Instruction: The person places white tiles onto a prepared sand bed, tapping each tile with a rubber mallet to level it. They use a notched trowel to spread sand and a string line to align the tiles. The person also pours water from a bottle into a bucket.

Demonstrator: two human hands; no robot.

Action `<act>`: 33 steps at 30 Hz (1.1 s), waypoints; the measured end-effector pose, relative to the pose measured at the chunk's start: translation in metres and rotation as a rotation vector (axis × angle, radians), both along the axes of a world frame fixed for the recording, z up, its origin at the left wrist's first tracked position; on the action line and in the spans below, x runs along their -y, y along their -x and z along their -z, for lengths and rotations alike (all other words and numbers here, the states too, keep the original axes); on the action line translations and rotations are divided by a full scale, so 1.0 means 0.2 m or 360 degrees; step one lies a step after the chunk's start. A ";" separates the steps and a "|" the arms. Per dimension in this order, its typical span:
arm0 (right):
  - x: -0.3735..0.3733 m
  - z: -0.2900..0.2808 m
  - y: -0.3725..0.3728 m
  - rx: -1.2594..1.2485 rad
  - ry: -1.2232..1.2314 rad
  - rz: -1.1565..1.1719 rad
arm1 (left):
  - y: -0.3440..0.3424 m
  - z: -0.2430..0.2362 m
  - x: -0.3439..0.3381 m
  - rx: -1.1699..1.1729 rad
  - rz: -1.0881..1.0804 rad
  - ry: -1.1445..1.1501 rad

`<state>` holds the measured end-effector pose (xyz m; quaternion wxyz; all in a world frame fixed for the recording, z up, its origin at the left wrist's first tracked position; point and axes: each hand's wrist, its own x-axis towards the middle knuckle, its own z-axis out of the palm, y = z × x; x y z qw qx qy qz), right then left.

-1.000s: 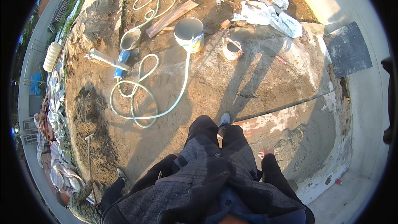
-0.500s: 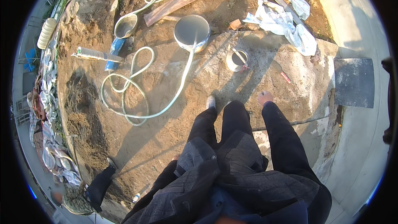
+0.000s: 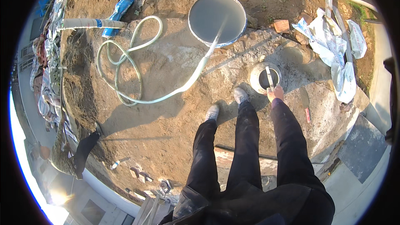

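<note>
Pale stick (image 3: 269, 76), viewed remotely by me through the head camera: it spans the mouth of a small pail (image 3: 255, 73), which stands upright on the ground ahead and to the right of the wearer's 2 shoes. Whether any part of it dips into the pail's dark interior, I cannot tell. The right hand (image 3: 275, 93) is at the near rim, its fingers apparently curled closed around the stick's near end with little or no gap; the left hand is out of frame, and I cannot tell its grip. I judge the work to be at an early stage. Done: the stick is reached and taken hold of, and a large tub (image 3: 190, 21) holds grey liquid close to its rim, with the end of a pale hose (image 3: 192, 80) running into it. Not yet done: the stick is not clear of the pail, the pail is not off the ground, and a red-handled trowel (image 3: 305, 98) lies untouched to the right of the hand. I cannot make out the pail's contents well enough to judge how much has been used.
</note>
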<state>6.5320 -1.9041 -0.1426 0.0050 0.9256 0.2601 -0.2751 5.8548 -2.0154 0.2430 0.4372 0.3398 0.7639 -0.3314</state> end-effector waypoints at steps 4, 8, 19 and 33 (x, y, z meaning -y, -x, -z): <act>-0.06 0.17 -0.09 -0.0422 -0.0244 0.0170 | -0.17 -0.16 0.21 -0.0142 -0.0210 0.0066; -0.08 0.15 -0.17 -0.1251 -0.0344 0.0816 | -0.27 -0.27 0.33 -0.0191 -0.0345 0.0117; 0.00 -0.21 -0.21 -0.1090 -0.0153 0.0701 | -0.41 -0.39 0.62 -0.0059 -0.0572 -0.0003; 0.09 -1.42 0.01 -0.1248 -0.0087 0.0563 | -0.60 -0.10 1.64 0.0184 -0.1162 -0.0219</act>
